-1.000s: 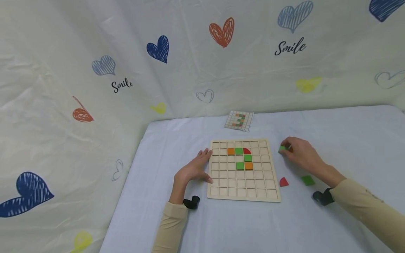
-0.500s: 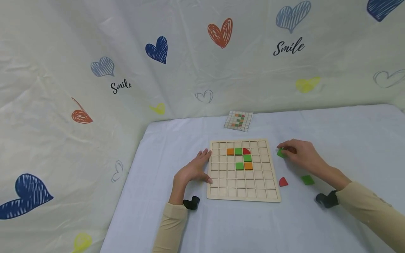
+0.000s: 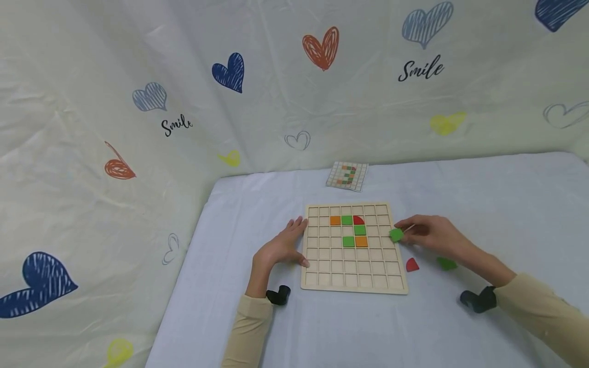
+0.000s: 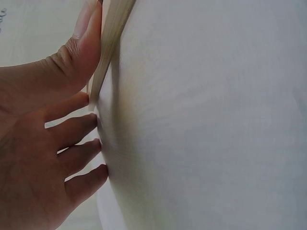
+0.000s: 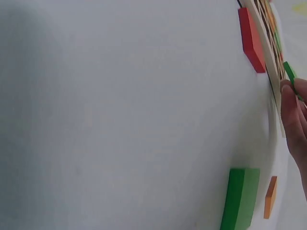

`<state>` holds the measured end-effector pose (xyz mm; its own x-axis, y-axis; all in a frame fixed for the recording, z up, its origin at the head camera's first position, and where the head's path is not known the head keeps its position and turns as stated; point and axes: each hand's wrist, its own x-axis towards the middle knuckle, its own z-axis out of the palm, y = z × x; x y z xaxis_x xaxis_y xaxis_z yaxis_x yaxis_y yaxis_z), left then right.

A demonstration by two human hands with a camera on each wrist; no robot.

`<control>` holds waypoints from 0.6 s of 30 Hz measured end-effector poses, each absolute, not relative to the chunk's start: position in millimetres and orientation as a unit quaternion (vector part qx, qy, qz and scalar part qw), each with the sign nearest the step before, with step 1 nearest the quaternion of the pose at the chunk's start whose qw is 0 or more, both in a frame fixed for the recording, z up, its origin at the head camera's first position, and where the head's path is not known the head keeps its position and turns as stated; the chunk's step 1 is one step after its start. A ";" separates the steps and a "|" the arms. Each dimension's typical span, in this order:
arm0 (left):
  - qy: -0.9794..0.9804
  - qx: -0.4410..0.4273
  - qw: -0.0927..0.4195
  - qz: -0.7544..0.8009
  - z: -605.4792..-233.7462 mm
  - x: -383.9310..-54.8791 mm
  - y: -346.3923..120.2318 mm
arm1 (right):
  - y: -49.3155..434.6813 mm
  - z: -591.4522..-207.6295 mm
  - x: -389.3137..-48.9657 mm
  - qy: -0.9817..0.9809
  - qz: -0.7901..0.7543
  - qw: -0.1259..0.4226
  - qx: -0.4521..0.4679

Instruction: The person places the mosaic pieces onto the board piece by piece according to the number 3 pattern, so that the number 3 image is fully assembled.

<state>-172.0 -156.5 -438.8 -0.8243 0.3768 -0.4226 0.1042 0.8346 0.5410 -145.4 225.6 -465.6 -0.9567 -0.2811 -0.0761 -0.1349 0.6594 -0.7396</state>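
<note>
A wooden grid board lies flat on the white-covered table. Set in its cells are two orange squares, several green squares and a red quarter-circle. My left hand rests with thumb and fingertips against the board's left edge, fingers spread and fairly straight. Between thumb and fingers my right hand pinches a green square tile, which overlaps the board's right rim in the head view. The same tile shows edge-on beside the fingertips in the right wrist view.
A loose red quarter-circle tile lies right of the board, with a green tile farther right. An orange tile shows only in the right wrist view. Behind the board lies a patterned grid card; a printed curtain hangs behind.
My right hand has moved left and slightly nearer, bringing the green square tile from beside the board to its right rim. My left hand has stayed in place.
</note>
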 end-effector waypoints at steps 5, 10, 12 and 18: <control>0.921 0.125 0.272 0.250 -439.3 -173.4 -155.7 | 219.6 -468.5 -142.9 0.903 -0.400 0.098 -0.127; 0.925 0.121 0.281 0.227 -441.2 -175.2 -154.6 | 213.6 -469.3 -141.4 0.891 -0.417 0.098 -0.149; 0.924 0.122 0.279 0.232 -441.4 -175.3 -154.7 | 210.6 -468.2 -140.5 0.882 -0.432 0.109 -0.152; 0.918 0.131 0.273 0.257 -440.6 -174.3 -156.2 | 197.9 -466.9 -139.1 0.870 -0.453 0.141 -0.133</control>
